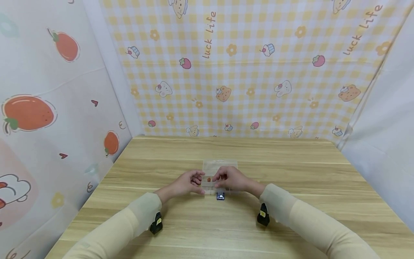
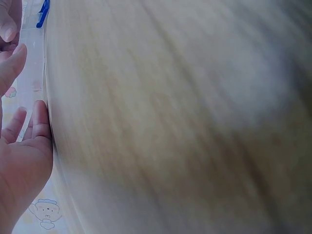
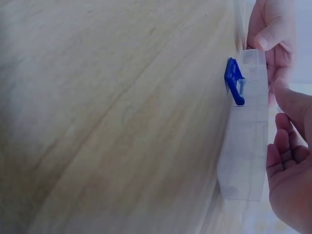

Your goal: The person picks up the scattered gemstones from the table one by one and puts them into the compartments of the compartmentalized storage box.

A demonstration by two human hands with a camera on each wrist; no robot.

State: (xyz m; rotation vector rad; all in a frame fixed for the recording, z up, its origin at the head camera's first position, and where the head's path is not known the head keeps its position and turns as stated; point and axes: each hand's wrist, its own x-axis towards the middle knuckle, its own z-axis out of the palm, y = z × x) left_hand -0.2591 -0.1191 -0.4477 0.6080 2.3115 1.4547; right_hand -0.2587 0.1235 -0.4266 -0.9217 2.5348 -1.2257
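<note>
A clear plastic compartment box [image 1: 208, 187] lies on the table with its lid [image 1: 220, 166] swung back, away from me. A blue latch [image 3: 235, 82] hangs off its front side. My left hand [image 1: 189, 182] grips the box's left end, thumb at the front corner and fingers toward the back. Over the middle compartments is my right hand [image 1: 233, 178], its fingers bent and a gap between thumb and index fingertip. Nothing shows between them. One small orange-brown piece [image 1: 208, 179] sits in a left compartment. My right hand covers several of the right compartments.
The wood-grain table [image 1: 207, 226] reaches back to a yellow checked cloth [image 1: 245, 72]. White printed cloth [image 1: 81, 90] hangs along the left side, and a plain white sheet [image 1: 385, 118] on the right. Black wrist mounts [image 1: 263, 214] hang under both sleeves.
</note>
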